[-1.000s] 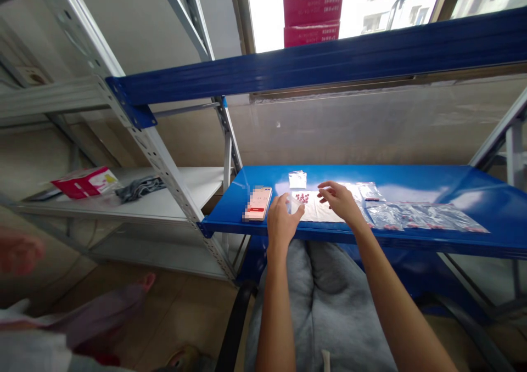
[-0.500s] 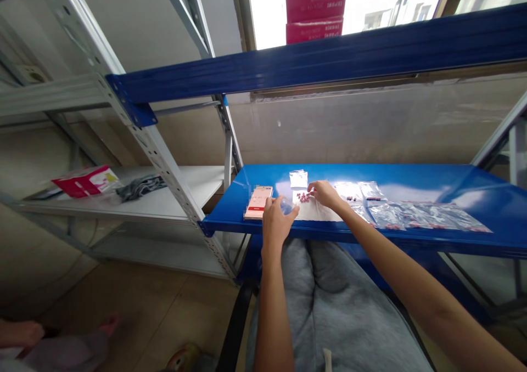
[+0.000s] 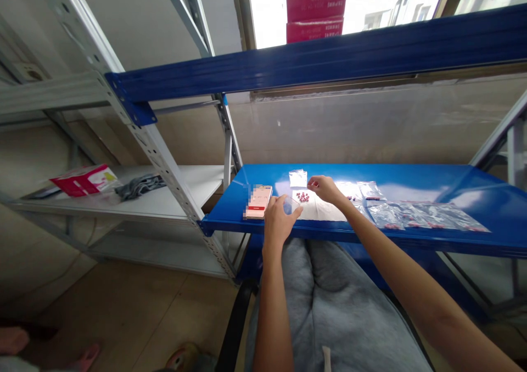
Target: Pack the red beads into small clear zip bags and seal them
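Observation:
My left hand [image 3: 279, 219] is curled around a clear plastic bag [image 3: 292, 203] near the front edge of the blue shelf. Several small red beads [image 3: 303, 197] lie in a loose cluster on a white cloth [image 3: 320, 210] just right of that bag. Above the cloth, behind and to the right of the beads, is my right hand [image 3: 324, 189]. Its fingertips are pinched together, and whatever is between them is too small to make out. A stack of small white packets [image 3: 298, 178] lies beyond the beads, left of the right fingertips.
A phone [image 3: 259, 203] with a lit screen lies left of my left hand. Several clear bags [image 3: 428, 216] with red beads lie along the right of the blue shelf [image 3: 411, 182]. A white side shelf [image 3: 197, 182] holds a red-and-white package [image 3: 88, 181]. Part of another person shows lower left.
My right hand has lifted slightly back and away from the beads, baring more of the cluster. The left hand has shifted slightly right with the bag. The person lower left has moved.

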Demonstrator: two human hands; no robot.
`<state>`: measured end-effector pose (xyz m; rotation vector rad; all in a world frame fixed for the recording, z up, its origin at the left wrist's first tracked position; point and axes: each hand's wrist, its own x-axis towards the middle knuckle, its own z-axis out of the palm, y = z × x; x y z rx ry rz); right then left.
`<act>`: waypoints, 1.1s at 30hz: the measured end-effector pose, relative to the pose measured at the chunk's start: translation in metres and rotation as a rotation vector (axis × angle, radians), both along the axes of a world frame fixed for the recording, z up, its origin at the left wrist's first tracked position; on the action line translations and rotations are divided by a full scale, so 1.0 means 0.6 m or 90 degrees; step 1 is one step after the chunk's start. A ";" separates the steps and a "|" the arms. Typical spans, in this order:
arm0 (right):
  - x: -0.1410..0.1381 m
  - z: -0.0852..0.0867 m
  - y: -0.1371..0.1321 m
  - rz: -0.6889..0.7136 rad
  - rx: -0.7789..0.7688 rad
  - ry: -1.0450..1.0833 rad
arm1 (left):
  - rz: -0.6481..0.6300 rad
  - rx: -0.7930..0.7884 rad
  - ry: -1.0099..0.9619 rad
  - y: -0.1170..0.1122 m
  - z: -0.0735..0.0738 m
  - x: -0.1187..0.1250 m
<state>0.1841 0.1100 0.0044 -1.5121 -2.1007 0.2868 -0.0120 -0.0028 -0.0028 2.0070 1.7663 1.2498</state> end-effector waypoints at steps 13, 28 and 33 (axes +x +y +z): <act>-0.019 0.083 -0.083 0.268 -0.032 0.079 | -0.052 0.011 -0.057 -0.007 0.015 0.008; 0.004 -0.041 -0.014 0.058 0.026 -0.069 | -0.027 -0.010 -0.049 -0.001 0.003 -0.002; 0.005 -0.041 -0.007 0.078 0.022 -0.091 | -0.027 -0.016 -0.048 -0.001 0.002 -0.004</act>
